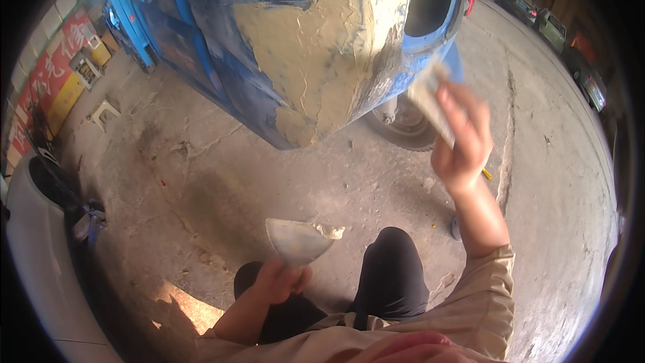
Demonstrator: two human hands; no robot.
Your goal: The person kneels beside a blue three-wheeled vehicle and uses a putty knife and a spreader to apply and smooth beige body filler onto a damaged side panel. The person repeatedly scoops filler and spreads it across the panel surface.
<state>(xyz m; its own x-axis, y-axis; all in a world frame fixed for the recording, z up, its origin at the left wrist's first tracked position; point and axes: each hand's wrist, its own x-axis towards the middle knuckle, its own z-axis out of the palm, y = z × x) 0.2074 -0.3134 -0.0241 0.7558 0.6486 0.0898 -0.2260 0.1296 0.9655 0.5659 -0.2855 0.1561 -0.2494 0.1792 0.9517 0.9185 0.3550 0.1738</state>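
A blue vehicle body (222,47) fills the upper middle, its corner panel coated with rough beige filler (316,67). My right hand (460,138) is raised beside it, closed on a pale, flat spreader (426,101), blurred at its top, near the panel's right edge. I cannot tell whether the spreader touches the panel. Low in the middle, my left hand (282,279) grips a wide metal putty knife (295,238) with a lump of beige paste (329,231) on its edge, held over my legs.
A wheel (403,131) shows under the vehicle on the concrete floor (222,195). A light-coloured car (54,269) stands close at left. A small stool (106,111) and red signboards (47,81) are at upper left. Several parked cars (551,30) line the upper right.
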